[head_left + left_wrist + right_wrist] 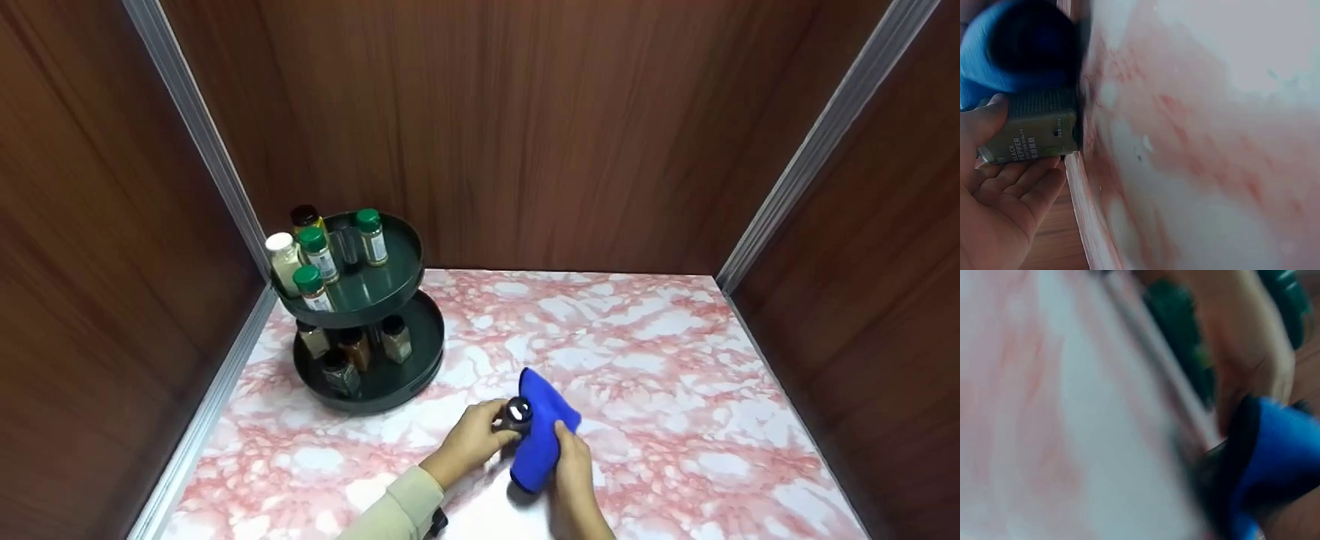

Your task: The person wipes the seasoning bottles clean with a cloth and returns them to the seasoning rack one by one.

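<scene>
Between the thumb and fingers of my left hand point(469, 436) is a dark-capped pepper jar point(518, 409). In the left wrist view, the label on the pepper jar point(1039, 129) reads "Black Pepper". My right hand point(574, 466) pinches a blue cloth point(541, 439) with dark edging, thumb on its near face. The cloth lies against the jar's right side, partly folded around it, just above the marbled tabletop. In the right wrist view, the blue cloth point(1283, 444) is blurred at the right.
A dark green two-tier round rack point(390, 300) stands at the back left. Several green-capped, white-capped and dark-capped jars sit on its upper tier, and several dark-capped spice jars point(396, 339) on its lower tier. Brown wood-grain panels point(525, 135) enclose the pink-and-white marbled table point(675, 390).
</scene>
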